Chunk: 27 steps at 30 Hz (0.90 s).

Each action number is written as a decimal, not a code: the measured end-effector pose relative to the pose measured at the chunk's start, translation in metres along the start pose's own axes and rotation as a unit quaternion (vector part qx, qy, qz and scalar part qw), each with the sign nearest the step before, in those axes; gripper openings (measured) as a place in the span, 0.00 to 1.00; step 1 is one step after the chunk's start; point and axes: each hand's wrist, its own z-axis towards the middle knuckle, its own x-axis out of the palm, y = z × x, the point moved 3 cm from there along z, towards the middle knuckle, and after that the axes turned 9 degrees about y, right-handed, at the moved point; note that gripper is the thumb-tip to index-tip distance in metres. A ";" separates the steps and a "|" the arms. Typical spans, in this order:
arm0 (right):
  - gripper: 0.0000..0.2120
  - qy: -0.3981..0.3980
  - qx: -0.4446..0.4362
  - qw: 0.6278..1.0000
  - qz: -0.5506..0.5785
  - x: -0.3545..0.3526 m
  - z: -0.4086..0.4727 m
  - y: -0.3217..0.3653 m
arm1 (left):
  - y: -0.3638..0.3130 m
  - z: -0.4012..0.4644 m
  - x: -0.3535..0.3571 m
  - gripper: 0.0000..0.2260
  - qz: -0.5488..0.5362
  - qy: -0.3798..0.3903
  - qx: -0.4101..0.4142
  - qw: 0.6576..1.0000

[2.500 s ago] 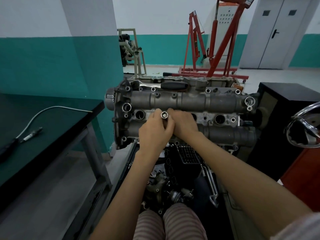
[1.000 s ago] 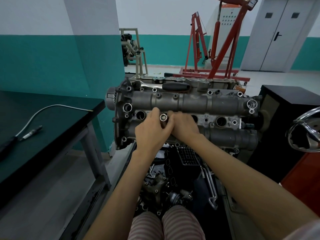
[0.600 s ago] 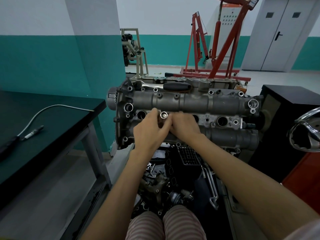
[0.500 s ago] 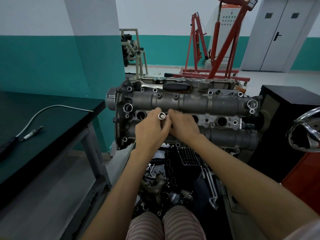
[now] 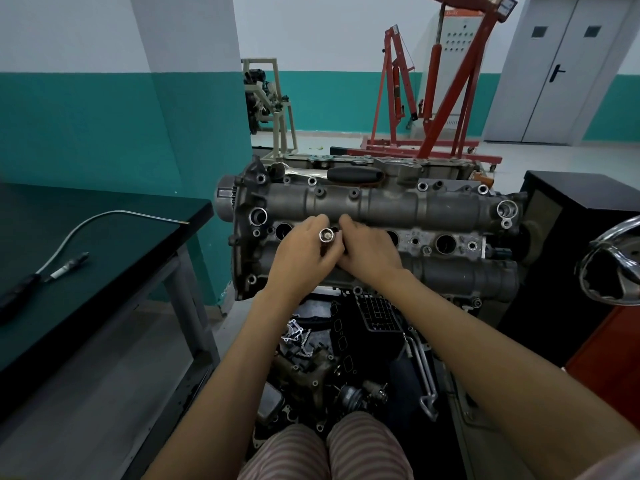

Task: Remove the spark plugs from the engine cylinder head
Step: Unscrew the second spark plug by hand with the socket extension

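Hands first: your two meet over the middle of the cylinder head [image 5: 381, 206], which stands on its side facing you. Your left hand [image 5: 299, 258] curls its fingers round a silver socket [image 5: 326, 235], whose open end points back at you. Your right hand [image 5: 369, 252] lies just right of it, touching the left, fingers bent toward the same socket; whether they actually grip it you cannot tell from here.

Count the wells along the head's middle row: three show open, one left [image 5: 283, 230] of your hands and two to the right [image 5: 393, 237] [image 5: 445, 243]; the fourth is hidden beneath your fingers, so any plug in it is out of sight.

On the dark bench [image 5: 104, 271] at the left lies one spark plug [image 5: 67, 266], just beside one thin bent metal tube [image 5: 114, 216] and one black handle [image 5: 17, 296]. Far behind the head stands one red engine hoist [image 5: 446, 98].
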 end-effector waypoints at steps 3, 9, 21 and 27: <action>0.16 0.008 0.012 1.000 -0.019 0.001 0.001 -0.002 | 0.001 0.002 0.003 0.16 0.006 0.005 0.023 1.000; 0.14 0.014 0.009 0.999 -0.038 0.000 0.001 0.000 | 0.000 0.004 0.003 0.16 0.004 -0.028 0.055 0.998; 0.13 -0.003 0.000 1.000 -0.016 -0.002 -0.002 0.002 | 0.008 0.002 0.013 0.13 -0.087 -0.011 -0.034 0.996; 0.16 0.012 0.021 0.999 -0.028 -0.002 0.001 0.000 | 0.007 0.000 0.017 0.18 -0.080 -0.056 -0.022 0.995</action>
